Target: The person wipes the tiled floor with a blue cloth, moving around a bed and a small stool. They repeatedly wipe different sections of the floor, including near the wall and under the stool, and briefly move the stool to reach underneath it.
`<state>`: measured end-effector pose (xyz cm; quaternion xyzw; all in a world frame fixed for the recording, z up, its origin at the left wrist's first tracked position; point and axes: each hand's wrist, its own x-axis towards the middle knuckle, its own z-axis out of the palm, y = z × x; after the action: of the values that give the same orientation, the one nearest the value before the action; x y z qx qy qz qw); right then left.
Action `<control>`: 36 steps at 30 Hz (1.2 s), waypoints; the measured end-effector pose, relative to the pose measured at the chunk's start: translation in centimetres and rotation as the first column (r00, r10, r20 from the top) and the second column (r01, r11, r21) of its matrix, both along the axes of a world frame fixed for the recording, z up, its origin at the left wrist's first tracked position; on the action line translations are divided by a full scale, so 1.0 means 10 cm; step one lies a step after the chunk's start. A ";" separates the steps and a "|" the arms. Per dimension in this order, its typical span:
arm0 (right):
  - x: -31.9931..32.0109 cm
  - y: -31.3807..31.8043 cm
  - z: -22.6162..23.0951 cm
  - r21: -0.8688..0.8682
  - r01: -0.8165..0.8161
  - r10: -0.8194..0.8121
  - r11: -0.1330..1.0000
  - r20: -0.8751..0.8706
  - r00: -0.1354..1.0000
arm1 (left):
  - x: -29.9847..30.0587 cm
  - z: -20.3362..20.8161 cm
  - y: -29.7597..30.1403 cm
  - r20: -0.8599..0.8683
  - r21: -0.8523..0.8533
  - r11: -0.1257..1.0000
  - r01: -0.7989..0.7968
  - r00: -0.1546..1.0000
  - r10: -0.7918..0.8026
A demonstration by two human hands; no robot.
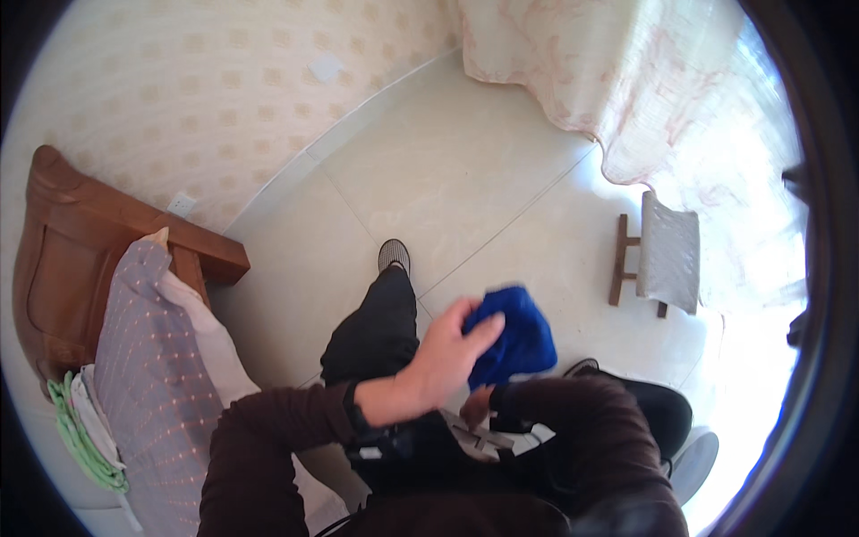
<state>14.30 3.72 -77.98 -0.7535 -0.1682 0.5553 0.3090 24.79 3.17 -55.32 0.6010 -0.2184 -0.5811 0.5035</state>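
Observation:
My left hand (436,369) is closed on a crumpled blue cloth (517,338), with the thumb pressed on its near side. The cloth hangs in the air in front of my body, above the floor. My right hand (477,408) is tucked close to my waist, just below the cloth, and its fingers are mostly hidden. Right beside it, against my dark clothing, lies a grey and white piece (484,440) whose kind I cannot make out. A black band circles my left wrist.
On the left stands a bed with a wooden headboard (72,268), a grey patterned cover (157,358) and folded green cloth (85,438). A small stool (669,255) with a grey seat stands at the right, near a pale curtain (573,54). Light tiles (465,170) cover the floor.

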 end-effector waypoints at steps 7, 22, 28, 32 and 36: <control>0.39 -0.10 -0.54 0.354 0.058 0.028 0.933 -0.232 0.972 | 0.34 -0.03 -0.39 -0.413 0.387 0.915 -0.119 0.865 0.287; 0.80 -0.78 -0.80 0.503 0.320 -0.037 0.803 -0.494 0.869 | 1.02 -0.21 -1.83 -0.389 0.523 0.852 -0.032 0.880 0.272; 1.01 -1.16 -0.74 0.425 0.424 -0.185 0.800 -0.498 0.847 | 1.49 -0.47 -2.39 -0.219 0.368 0.928 0.052 0.975 0.032; 1.25 -1.61 -0.60 0.299 0.488 -0.338 0.820 -0.434 0.835 | 1.85 -0.64 -2.78 -0.066 0.217 0.976 -0.010 0.998 0.025; 1.36 -2.05 -0.55 0.161 0.482 -0.446 0.861 -0.215 0.869 | 2.12 -0.73 -3.04 -0.024 0.045 0.998 -0.035 0.999 0.036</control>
<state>27.95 -16.78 -83.46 -0.6849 -0.0117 0.5054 0.5248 46.02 -27.26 -62.61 0.6085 -0.1884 -0.5843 0.5028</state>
